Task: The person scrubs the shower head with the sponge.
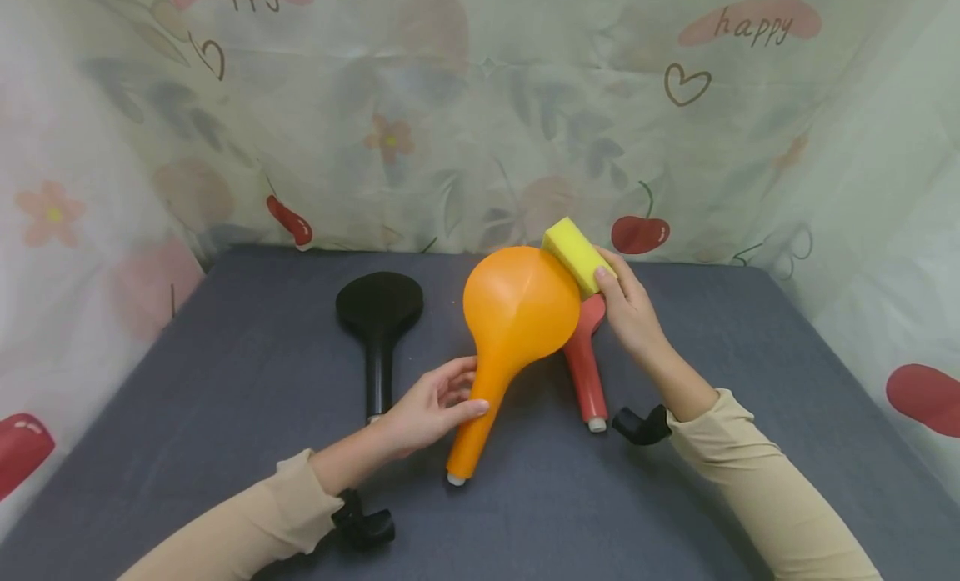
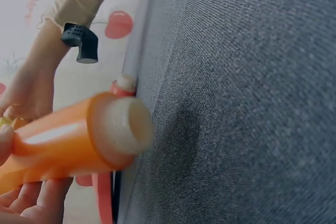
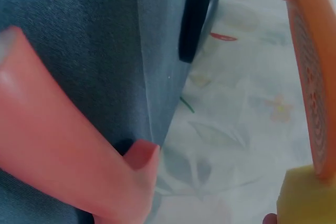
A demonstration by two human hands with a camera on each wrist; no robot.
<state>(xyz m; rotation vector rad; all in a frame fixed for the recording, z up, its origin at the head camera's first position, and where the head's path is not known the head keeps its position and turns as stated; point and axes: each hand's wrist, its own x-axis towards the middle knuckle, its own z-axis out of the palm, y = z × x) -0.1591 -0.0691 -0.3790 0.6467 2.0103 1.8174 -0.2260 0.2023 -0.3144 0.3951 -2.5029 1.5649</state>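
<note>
My left hand (image 1: pixel 431 406) grips the handle of an orange shower head (image 1: pixel 521 306), raised above the table with its round back facing up. In the left wrist view the white threaded end of that handle points toward the camera. Between the fingers and thumb of my right hand (image 1: pixel 630 306) is a yellow sponge (image 1: pixel 577 256), pressed against the upper right rim of the orange head. The right wrist view shows the shower head's perforated face (image 3: pixel 310 87) edge-on, with the sponge (image 3: pixel 304 198) touching its rim.
A black shower head (image 1: pixel 380 314) lies on the dark grey table (image 1: pixel 247 381) to the left. Partly behind the orange one lies a red shower head (image 1: pixel 583 377). Black camera mounts (image 1: pixel 363 523) hang at both wrists. Patterned curtains (image 1: pixel 487 106) enclose the back and sides.
</note>
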